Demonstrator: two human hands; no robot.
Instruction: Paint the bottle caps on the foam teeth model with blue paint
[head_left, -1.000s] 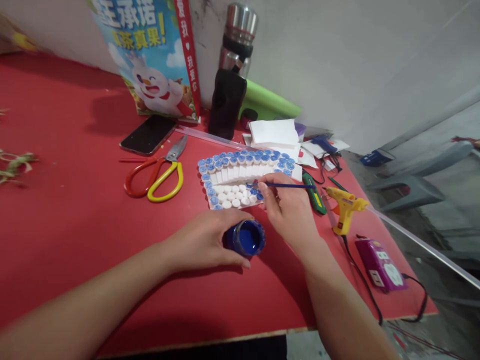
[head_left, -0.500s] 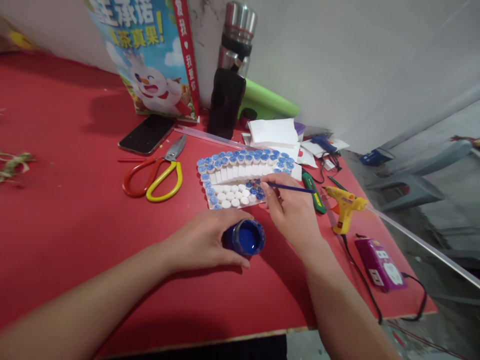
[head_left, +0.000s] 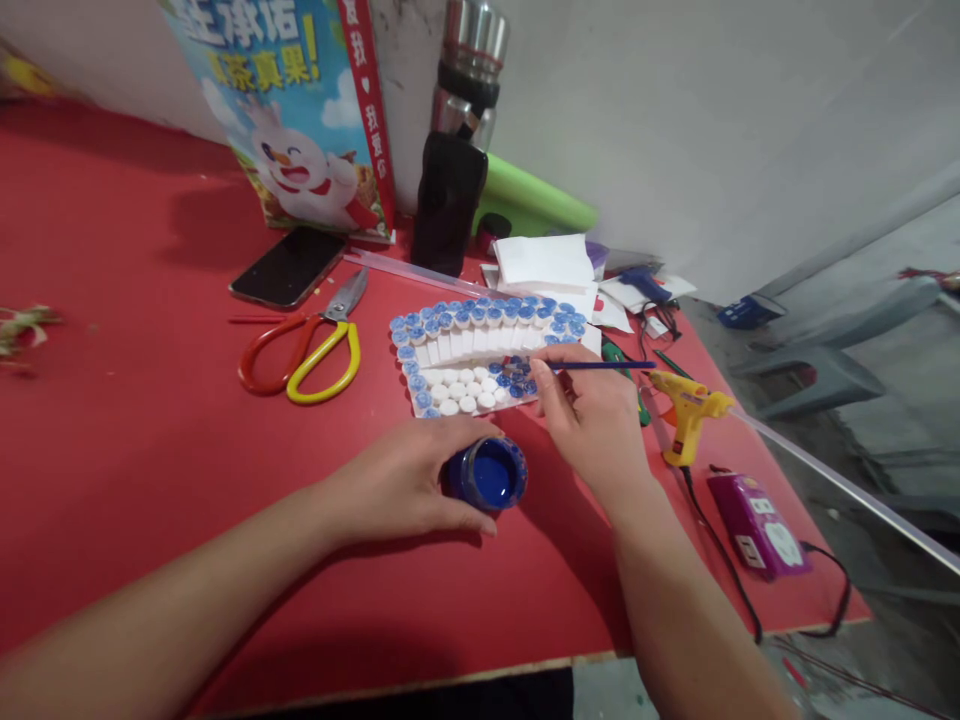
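My left hand (head_left: 405, 478) is closed round a small jar of blue paint (head_left: 491, 475) on the red table. Between the fingers of my right hand (head_left: 592, 415) is a thin paintbrush (head_left: 600, 366), its handle pointing right. The brush tip is over a white board covered with small round pieces (head_left: 465, 388), behind the jar. Blue pieces run along the board's top and left side, and a darker blue group lies by the brush tip. White round pieces fill the lower middle, below a row of upright white strips (head_left: 472, 342). My right fingers hide part of the board's right side.
Scissors with red and yellow handles (head_left: 324, 362) and a phone (head_left: 289, 268) lie left of the board. Behind stand a printed bag (head_left: 300, 130), a black phone (head_left: 448, 205) and a steel flask (head_left: 472, 60). Rightward are a yellow glue gun (head_left: 686, 410) and a purple power box (head_left: 757, 525).
My right hand and the paintbrush have moved slightly right, and the brush handle now lies more level. My left hand keeps its hold on the jar. The whole view has shifted a little.
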